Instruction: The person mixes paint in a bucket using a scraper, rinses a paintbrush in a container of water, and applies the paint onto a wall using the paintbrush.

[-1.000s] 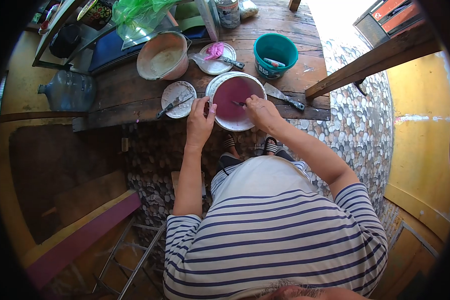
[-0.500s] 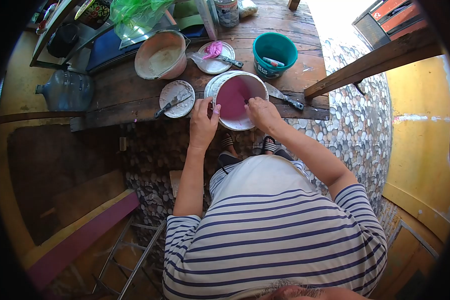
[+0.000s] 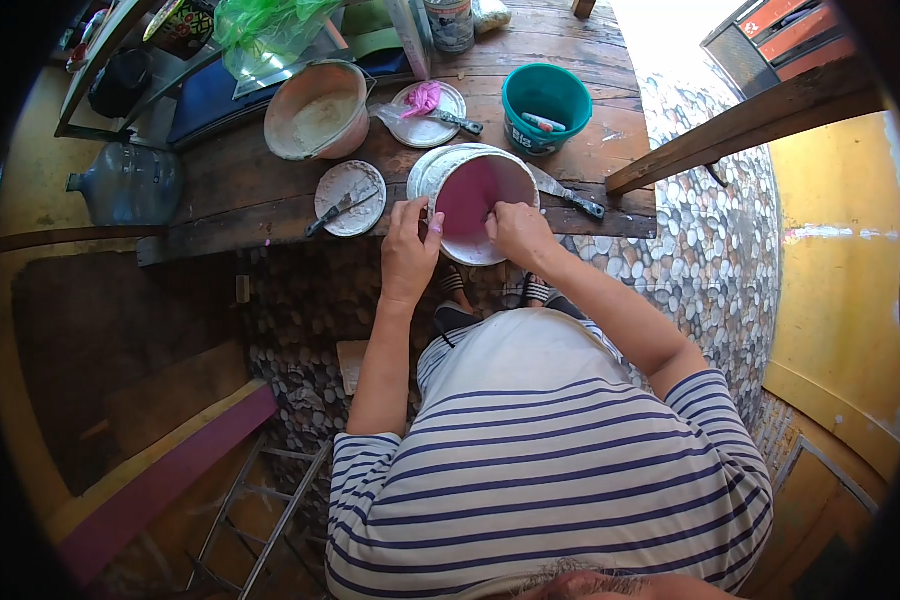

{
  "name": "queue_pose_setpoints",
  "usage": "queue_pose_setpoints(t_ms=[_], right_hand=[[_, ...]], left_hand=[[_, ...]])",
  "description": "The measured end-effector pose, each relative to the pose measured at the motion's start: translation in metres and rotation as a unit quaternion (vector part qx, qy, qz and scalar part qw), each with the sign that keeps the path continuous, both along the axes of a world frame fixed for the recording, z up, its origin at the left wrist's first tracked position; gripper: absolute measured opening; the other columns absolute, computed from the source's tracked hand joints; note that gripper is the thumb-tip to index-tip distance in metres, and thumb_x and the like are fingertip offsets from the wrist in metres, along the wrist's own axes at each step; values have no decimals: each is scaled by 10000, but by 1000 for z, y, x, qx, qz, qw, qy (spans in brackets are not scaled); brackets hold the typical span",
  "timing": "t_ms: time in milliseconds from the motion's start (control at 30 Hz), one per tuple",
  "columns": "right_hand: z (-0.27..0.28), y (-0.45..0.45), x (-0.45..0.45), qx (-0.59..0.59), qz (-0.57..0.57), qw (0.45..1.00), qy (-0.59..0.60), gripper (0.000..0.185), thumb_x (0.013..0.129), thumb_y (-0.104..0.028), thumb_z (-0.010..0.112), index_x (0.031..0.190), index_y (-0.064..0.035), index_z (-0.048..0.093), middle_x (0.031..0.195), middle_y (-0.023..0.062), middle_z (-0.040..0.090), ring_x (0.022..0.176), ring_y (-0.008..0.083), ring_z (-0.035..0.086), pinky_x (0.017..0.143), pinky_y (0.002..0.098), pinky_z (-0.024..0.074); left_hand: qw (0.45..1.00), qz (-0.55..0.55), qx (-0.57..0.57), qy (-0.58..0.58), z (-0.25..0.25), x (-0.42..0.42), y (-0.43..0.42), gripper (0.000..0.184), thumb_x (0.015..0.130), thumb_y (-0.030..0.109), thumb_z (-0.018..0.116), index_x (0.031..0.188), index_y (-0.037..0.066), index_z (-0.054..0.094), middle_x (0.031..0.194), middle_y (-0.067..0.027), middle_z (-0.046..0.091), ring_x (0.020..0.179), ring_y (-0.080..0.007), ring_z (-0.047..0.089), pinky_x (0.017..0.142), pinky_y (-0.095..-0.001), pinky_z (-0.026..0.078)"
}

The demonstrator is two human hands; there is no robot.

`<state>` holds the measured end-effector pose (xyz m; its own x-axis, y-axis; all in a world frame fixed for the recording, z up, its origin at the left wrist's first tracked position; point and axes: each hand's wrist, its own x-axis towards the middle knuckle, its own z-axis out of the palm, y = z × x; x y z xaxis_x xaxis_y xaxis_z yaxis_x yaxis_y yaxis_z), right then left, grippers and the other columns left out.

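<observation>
A white bucket (image 3: 518, 183) with pink paint (image 3: 467, 195) inside leans towards me at the table's front edge. My left hand (image 3: 408, 250) grips the left side of its rim, thumb and fingers around the edge. Inside the mouth, at the right, my right hand (image 3: 519, 234) is closed in a fist; whatever it holds is hidden behind the fingers. Left of the bucket lies a white lid (image 3: 362, 213) with a putty knife (image 3: 342, 209) across it. Another putty knife (image 3: 570, 196) rests just to the right.
Behind stand a pinkish basin (image 3: 282, 128), a teal bucket (image 3: 511, 110) with a tube inside, and a round lid (image 3: 450, 100) with a pink bag (image 3: 424, 98). A wooden beam (image 3: 690, 157) crosses at right. A water jug (image 3: 130, 187) lies at left; a metal ladder (image 3: 270, 520) stands below.
My right hand has shifted slightly left and down within the bucket's mouth, and the dark piece seen at its fingertips is now hidden. My left hand stays on the rim.
</observation>
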<state>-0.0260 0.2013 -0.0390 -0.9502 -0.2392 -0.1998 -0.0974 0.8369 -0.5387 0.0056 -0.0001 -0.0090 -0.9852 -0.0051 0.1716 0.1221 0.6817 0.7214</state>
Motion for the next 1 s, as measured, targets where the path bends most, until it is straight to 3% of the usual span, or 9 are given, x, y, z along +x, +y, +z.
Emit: queue_pose_setpoints(t_ms=[167,267,400,467,700,800,900,1000], right_hand=[[-3,4,-4,-152,-74,986,-12,325,944,-242,553,822,20,700,869,290,701,852,441,696,800,507,553],[0,6,-11,-69,-71,991,91,339,944,-246,553,815,25,713,861,292,701,856,437,698,809,501,555],[-6,6,-13,-15,-38,994,105,349,942,-249,556,809,27,722,863,293,702,855,435,699,810,502,556],[2,3,-8,4,-2,1000,18,356,944,-251,553,807,32,718,868,293,703,857,436,700,810,502,557],[1,2,-13,-100,-68,993,-16,343,932,-239,562,811,41,719,876,301,699,858,440,699,800,504,562],[1,5,-15,-60,-64,993,81,339,929,-235,562,824,50,712,877,306,697,866,448,697,811,512,558],[-2,5,-12,5,-28,997,75,324,936,-228,552,848,48,698,861,290,700,857,443,698,814,518,554],[3,0,-7,14,7,1000,-25,285,942,-220,551,867,16,692,851,268,706,833,427,702,790,511,558]], left_hand=[[1000,-2,6,8,3,1,4,286,959,167,671,1169,-16,610,982,-130,583,851,-268,628,789,-375,514],[1000,-4,14,0,0,1,1,285,965,211,653,1181,31,605,1028,-145,579,893,-334,632,784,-427,518],[1000,-8,13,3,0,2,1,287,966,210,653,1186,32,605,1030,-147,577,891,-334,631,781,-427,518],[1000,-5,5,-1,1,3,3,276,961,162,667,1174,-6,613,989,-127,585,858,-263,631,797,-372,517],[1000,-4,-4,19,-3,5,5,276,961,167,669,1175,0,616,987,-125,583,860,-263,629,796,-373,514],[1000,-3,-9,22,-2,5,5,274,961,164,670,1176,3,617,983,-124,582,858,-265,628,794,-373,514],[1000,-1,0,8,-1,6,5,272,962,161,668,1178,4,618,984,-124,582,859,-264,628,794,-374,514],[1000,-3,7,5,-1,5,6,271,964,163,664,1179,4,618,985,-124,583,856,-264,631,792,-375,515]])
